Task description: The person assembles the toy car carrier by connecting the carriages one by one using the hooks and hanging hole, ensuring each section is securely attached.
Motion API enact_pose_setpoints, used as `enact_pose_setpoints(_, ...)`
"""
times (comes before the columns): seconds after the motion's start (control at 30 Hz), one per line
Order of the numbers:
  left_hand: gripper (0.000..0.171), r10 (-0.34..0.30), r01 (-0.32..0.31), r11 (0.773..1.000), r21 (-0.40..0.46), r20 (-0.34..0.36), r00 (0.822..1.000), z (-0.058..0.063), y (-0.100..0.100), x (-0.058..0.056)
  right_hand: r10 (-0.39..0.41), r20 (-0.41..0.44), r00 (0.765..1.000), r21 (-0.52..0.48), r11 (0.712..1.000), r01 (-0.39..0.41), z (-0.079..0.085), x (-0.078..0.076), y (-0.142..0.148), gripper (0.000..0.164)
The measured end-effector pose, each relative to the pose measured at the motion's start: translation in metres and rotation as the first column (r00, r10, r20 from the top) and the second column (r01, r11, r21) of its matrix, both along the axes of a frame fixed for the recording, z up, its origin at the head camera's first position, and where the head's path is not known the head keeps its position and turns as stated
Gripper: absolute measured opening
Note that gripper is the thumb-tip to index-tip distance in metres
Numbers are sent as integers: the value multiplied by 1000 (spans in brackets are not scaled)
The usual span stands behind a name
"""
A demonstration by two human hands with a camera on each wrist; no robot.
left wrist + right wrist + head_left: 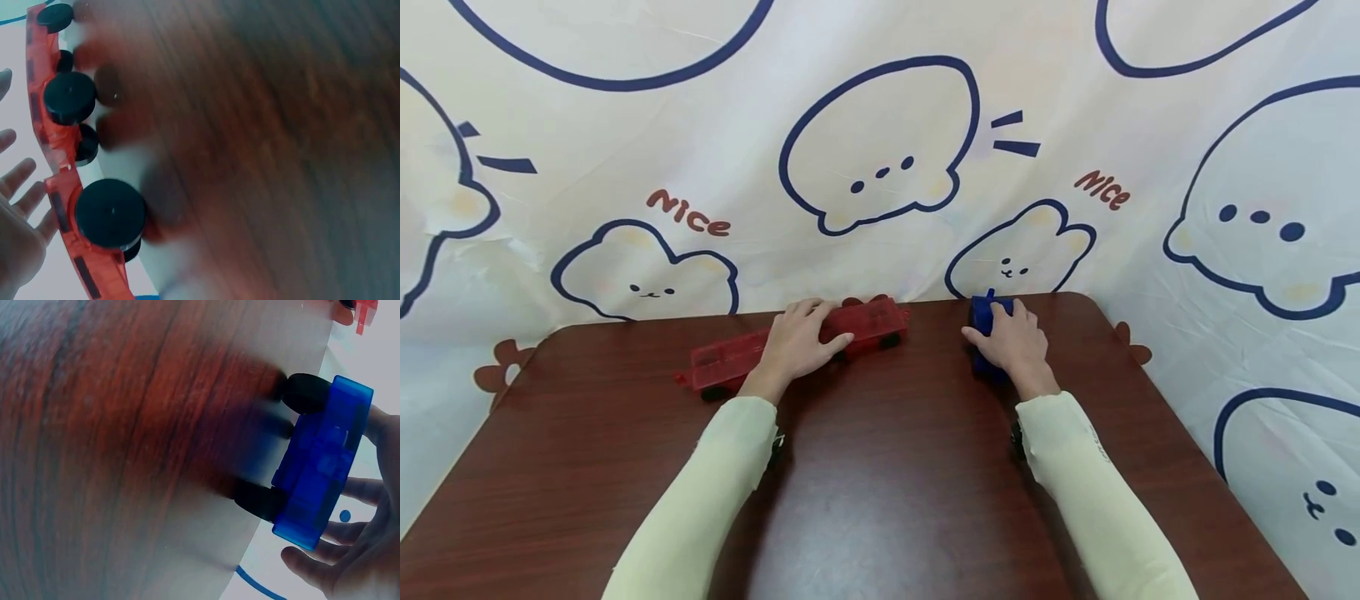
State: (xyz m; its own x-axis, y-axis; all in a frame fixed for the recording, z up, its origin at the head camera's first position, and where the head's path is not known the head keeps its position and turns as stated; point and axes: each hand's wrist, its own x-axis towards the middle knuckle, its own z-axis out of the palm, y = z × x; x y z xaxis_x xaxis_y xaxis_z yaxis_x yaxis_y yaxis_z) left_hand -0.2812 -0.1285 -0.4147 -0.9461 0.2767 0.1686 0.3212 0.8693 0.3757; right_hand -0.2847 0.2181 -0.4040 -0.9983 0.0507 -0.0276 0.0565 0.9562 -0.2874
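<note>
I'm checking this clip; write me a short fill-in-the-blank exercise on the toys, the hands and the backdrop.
1. The left hand is at toy wagons coloured ____.
2. The right hand is at a toy vehicle coloured ____.
3. The round wheels under the toy wagons are ____ in colour.
4. The word printed on the cloth behind the table reads ____.

Missing words: red; blue; black; Nice.

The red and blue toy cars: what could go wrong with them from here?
The blue car stands on wheels near the far edge of the table, so a forward push from the right hand might roll it off. The red cars meet at an angle under the left hand; lifting just one might tug at the other or part them.
</note>
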Motion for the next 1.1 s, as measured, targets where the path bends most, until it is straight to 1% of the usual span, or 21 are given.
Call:
enact_pose_setpoints(0.17,70,7,-7,1000,-15,11,1000,-7,4,-3,-15,25,1000,-20,1000,15,0,0,-1,84)
enact_pose_setpoints(0.27,72,15,-15,1000,-15,16,1000,-10,6,-4,-25,16,1000,-53,998,26,0,-1,-2,83)
enact_pose_setpoints(0.4,75,8,-8,1000,-19,26,1000,-14,9,-5,-41,4,999,-98,994,42,-1,-2,-2,80)
enact_pose_setpoints(0.53,79,4,-2,999,-42,38,999,-16,10,-6,-55,12,998,-140,989,56,0,-3,-4,76)
enact_pose_setpoints(0.7,82,1,3,997,-75,52,999,-15,9,-7,-66,13,998,-186,980,68,2,-5,-4,70)
enact_pose_setpoints(0.83,82,-3,10,995,-95,74,997,-14,9,-6,-68,5,998,-168,983,68,0,-8,-5,72)
enact_pose_setpoints(0.93,81,-6,14,996,-92,87,996,-13,9,-6,-84,-17,996,-167,983,80,-4,-9,-6,72)
enact_pose_setpoints(1.1,81,-10,17,997,-71,97,995,-13,7,-5,-111,-74,991,-207,974,93,-12,-13,-5,68)
